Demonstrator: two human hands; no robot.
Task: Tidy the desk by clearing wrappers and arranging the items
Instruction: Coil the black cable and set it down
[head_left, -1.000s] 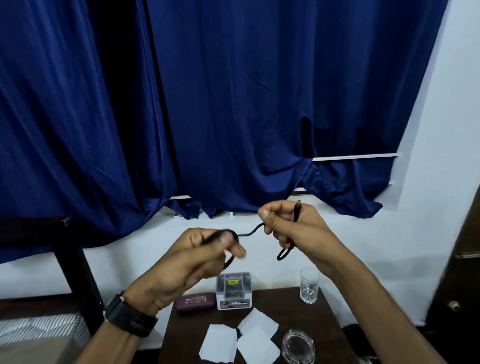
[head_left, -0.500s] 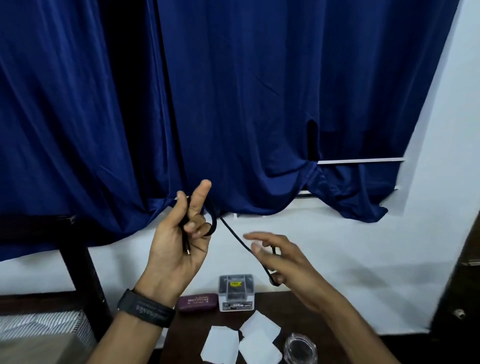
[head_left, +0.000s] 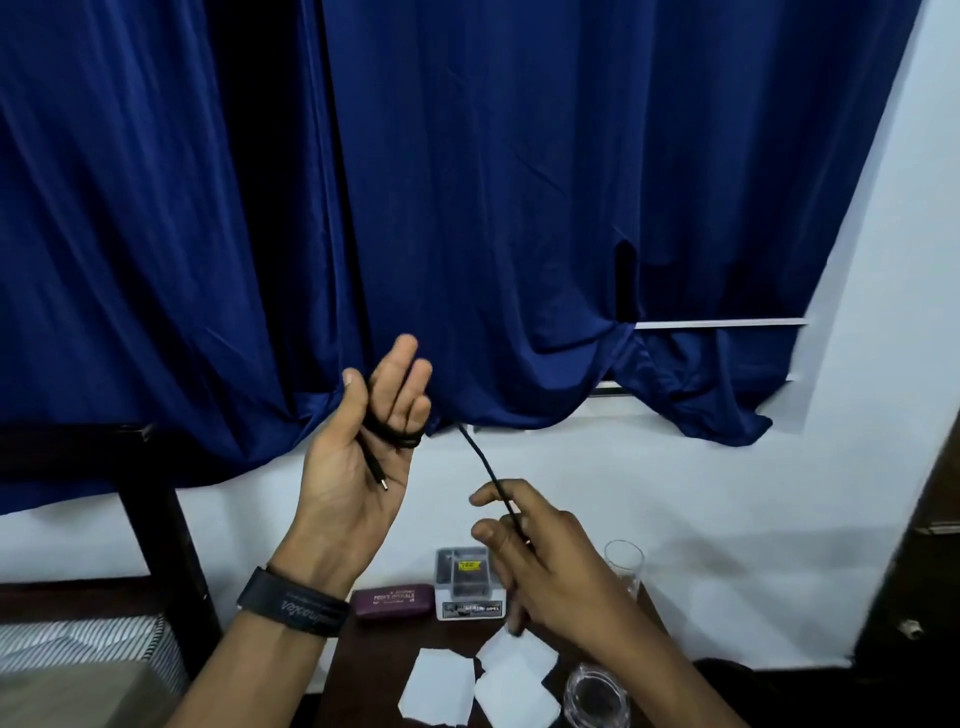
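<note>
A thin black cable (head_left: 485, 467) runs between both hands above the desk. My left hand (head_left: 358, 462) is raised palm-up; the cable is looped around its fingers and its metal-tipped end lies across the palm. My right hand (head_left: 540, 561) is lower and to the right, pinching the cable's other stretch between thumb and fingers. Below on the dark wooden desk (head_left: 374, 675) lie three white paper pieces (head_left: 441, 686), a maroon spectacle case (head_left: 393, 600) and a small clear plastic box (head_left: 470, 584).
A drinking glass (head_left: 623, 564) stands at the desk's back right, and a round glass dish (head_left: 597, 699) sits at its front right. Blue curtains (head_left: 467, 208) hang behind. A dark frame (head_left: 156, 499) and striped bedding (head_left: 83, 644) are at the left.
My left hand has opened its fingers upward, with more cable wound around them. My right hand has slid down the cable, and the free stretch between the hands is shorter.
</note>
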